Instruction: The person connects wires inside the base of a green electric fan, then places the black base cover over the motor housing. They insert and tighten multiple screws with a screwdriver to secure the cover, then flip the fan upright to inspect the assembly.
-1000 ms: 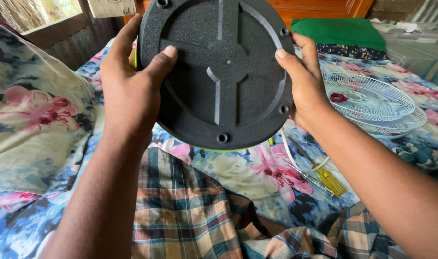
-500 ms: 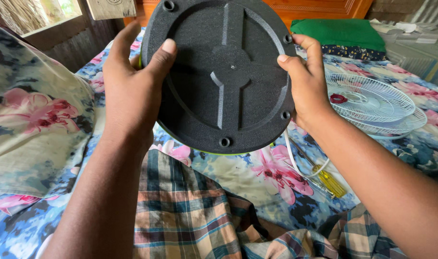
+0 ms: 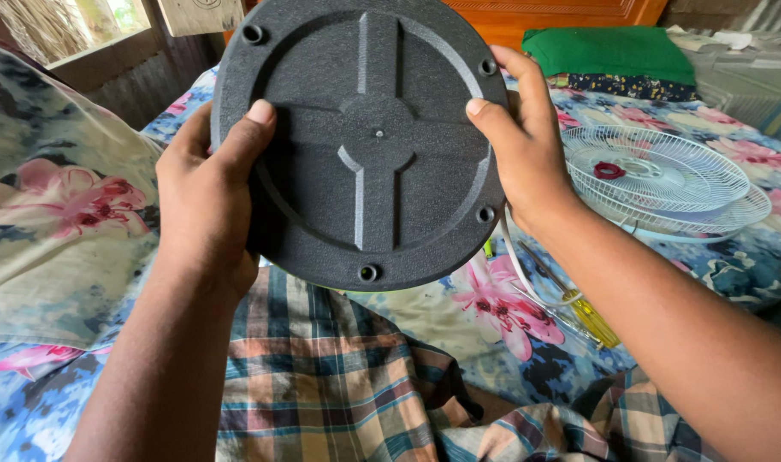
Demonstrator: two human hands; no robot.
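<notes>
At the top edge, left of centre, you see one pale rectangular wooden sign board (image 3: 204, 14) with dark markings, leaning beside the window; no packages or screens.

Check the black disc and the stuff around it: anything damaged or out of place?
No damage shows on the disc, held upright by left hand and right hand. Oddities: fan grilles lie loose on the bedsheet, with a screwdriver beside a white cord.

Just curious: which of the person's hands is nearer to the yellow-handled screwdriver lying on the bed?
The right. The right hand grips the black round plate's right edge, above the screwdriver. The left hand holds the plate's opposite edge, farther away.
</notes>
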